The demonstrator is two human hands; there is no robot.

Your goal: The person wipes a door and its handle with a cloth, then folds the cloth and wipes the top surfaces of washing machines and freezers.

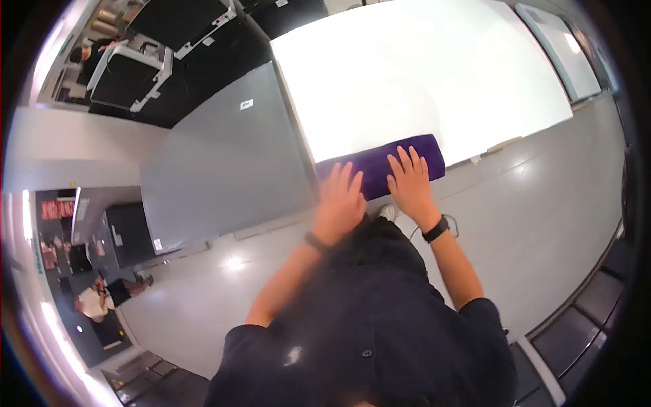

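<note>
A dark purple folded cloth [376,168] lies in a long strip along the near edge of the white table, its left end by the grey table. My left hand [341,199] rests on the left part of the cloth, fingers stretched out and slightly blurred. Toward its right end, my right hand [412,184] lies flat on the cloth with the fingers spread. Neither hand grips anything. Parts of the cloth are hidden under both hands.
The bright white table [380,81] stretches ahead, with a grey table [224,156] adjoining on the left. Black seats [569,339] line the lower right. Another person [95,302] is far off at the left. Pale floor [529,224] surrounds me.
</note>
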